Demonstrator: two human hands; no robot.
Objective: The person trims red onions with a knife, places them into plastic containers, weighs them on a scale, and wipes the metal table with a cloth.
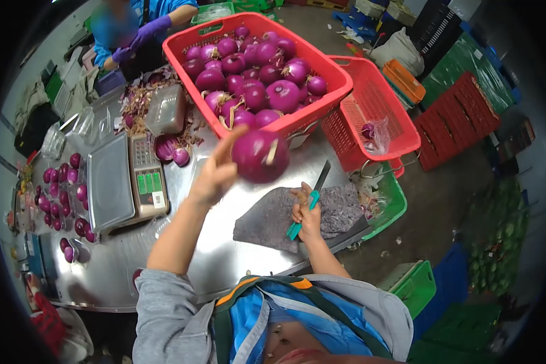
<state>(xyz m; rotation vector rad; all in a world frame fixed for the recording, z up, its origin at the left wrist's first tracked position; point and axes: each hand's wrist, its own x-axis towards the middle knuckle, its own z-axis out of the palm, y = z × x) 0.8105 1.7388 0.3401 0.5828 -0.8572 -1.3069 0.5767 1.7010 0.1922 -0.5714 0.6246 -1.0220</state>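
Note:
My left hand [217, 173] is raised over the table and closed on a large red onion [257, 159], with the index finger stretched along its upper side. A pale mark shows on the onion's skin. My right hand [307, 217] grips a knife [313, 199] by its teal handle, its blade pointing up and away from me. Under that hand lies a dark grey cloth [267, 221]. Just beyond my left hand, a red plastic basket [339, 85] heaped with red onions [251, 70] stands on the metal table [212, 255].
A weighing scale [112, 179] sits left of my arm, near a clear tub [165, 109] and onion peelings [138, 100]. Several onions [60, 194] lie farther left. A second red basket [376, 109] stands right. Across the table is a person in purple gloves [151, 30].

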